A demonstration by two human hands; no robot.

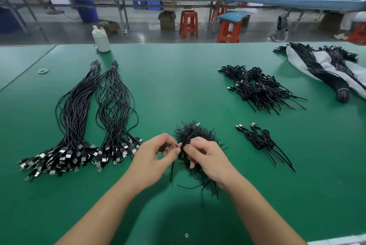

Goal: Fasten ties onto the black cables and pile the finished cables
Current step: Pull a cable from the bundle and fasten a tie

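Two hands meet just above the near middle of the green worktop [178, 78]: the left hand [156, 153] has thumb and forefinger pinched on the end of a short black tie [176, 146], and the right hand [206, 155] has its fingers curled round a bunch of ties [195, 133] that bristles out above and below it, the thumb pressing near where the single tie leaves the bunch. No cable appears to be in either hand; this looks like one tie being drawn free. Loose cables [79, 118] lie in two long bundles to the left, plugs toward the person, well apart from the hands. Finished cables sit to the right: a small pile [261, 142] near the right hand and a larger pile [259, 86] beyond it. The likeliest slip, as I judge it, is that neighbouring ties come along with the pinched one, since they cling together in a dense tuft; several strands already dangle from the underside and could drop onto the worktop. A loosened right-hand grip would spill the whole bunch. A tie pulled sharply might also kink, making it harder to twist round a coil. Reaching left for a cable with the bunch in hand risks snagging the fanned plugs and disordering the bundles.
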